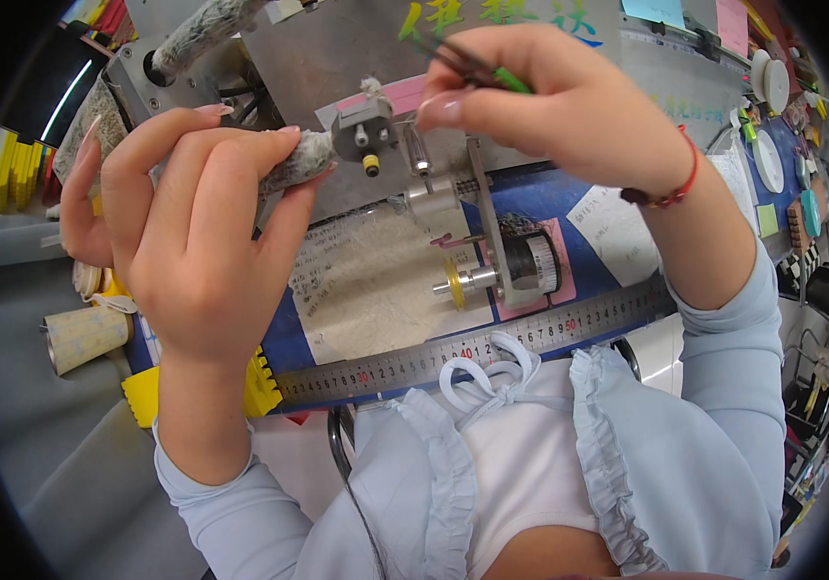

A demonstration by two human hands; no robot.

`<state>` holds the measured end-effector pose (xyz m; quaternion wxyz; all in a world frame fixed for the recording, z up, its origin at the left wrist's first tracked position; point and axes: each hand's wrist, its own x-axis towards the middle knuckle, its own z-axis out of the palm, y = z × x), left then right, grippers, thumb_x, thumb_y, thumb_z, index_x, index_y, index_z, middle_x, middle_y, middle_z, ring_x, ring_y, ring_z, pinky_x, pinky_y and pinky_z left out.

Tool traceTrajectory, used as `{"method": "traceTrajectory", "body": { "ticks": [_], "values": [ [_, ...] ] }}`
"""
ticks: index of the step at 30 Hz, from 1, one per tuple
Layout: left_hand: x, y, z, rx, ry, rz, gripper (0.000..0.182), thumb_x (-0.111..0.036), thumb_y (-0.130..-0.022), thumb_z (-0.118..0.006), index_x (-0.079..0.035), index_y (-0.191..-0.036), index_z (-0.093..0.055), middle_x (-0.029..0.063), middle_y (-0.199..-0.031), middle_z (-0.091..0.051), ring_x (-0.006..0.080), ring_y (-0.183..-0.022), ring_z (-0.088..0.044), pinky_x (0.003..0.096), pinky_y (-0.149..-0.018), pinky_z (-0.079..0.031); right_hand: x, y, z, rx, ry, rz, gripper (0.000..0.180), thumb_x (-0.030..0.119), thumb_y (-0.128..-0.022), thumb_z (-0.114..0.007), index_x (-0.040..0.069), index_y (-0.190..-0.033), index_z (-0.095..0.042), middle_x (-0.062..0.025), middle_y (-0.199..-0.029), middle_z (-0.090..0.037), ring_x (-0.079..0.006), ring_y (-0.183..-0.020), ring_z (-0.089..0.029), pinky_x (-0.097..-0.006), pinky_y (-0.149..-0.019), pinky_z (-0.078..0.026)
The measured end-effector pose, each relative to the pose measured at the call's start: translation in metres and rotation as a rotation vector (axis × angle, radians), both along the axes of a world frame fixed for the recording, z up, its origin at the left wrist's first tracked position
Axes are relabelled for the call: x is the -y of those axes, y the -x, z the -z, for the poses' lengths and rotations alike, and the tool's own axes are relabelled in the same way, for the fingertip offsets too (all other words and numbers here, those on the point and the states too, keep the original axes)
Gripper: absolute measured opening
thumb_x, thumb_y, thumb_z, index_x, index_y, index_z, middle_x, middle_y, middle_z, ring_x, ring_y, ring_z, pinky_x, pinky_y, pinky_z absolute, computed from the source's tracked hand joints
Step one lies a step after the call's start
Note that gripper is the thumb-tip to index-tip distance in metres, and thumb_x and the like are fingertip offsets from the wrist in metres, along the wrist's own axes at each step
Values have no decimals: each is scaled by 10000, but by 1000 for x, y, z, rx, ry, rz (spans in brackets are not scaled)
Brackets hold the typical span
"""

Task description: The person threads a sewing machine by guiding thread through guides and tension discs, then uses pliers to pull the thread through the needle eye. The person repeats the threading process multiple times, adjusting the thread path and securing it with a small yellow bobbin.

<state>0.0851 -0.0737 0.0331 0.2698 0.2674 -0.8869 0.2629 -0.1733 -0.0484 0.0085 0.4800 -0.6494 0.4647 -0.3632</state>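
My left hand (204, 217) pinches a grey, fuzz-covered handle (313, 154) between thumb and fingertips, with the little finger raised apart. The handle's end meets a small metal head (360, 132) that carries a yellow-and-black tip and short metal pins. A tuft of fibre clings to its top. Higher and to the right, my right hand (545, 109) grips a slim dark two-pronged tool (466, 67) with a bright green part; it may be tweezers or thread snips. Its points are blurred. Just below that hand, a metal cylinder (432, 196) sits on a spindle.
A winding fixture with a motor (530, 261) and yellow-ringed shaft (453, 283) stands at mid-table. A steel ruler (414, 370) runs along the front edge over handwritten paper (378, 290). Another fuzzy roller (204, 36) juts out upper left. A patterned cup-like container (88, 337) lies left.
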Motion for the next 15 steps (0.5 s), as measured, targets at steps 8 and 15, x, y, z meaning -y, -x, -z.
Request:
{"method": "traceTrajectory", "body": {
  "ticks": [8,15],
  "values": [
    [11,28,-30,-78,-182,302,231,-65,-665,-813,-66,-871,-710,18,-903,-714,229,-914,-623,310,-816,-452,-4,8,-28,454,-369,-133,167,177,-982,-621,20,-1031,-648,82,-695,-516,-7,-566,-394,-186,-504,-298],
    [27,41,-32,-10,-91,452,144,-15,-701,-782,-69,-787,-680,24,-889,-703,188,-849,-619,294,-791,-441,-21,12,-31,218,180,-38,181,144,-939,-659,-16,-1021,-641,-18,-821,-611,-56,-677,-507,-206,-592,-382]
  ]
}}
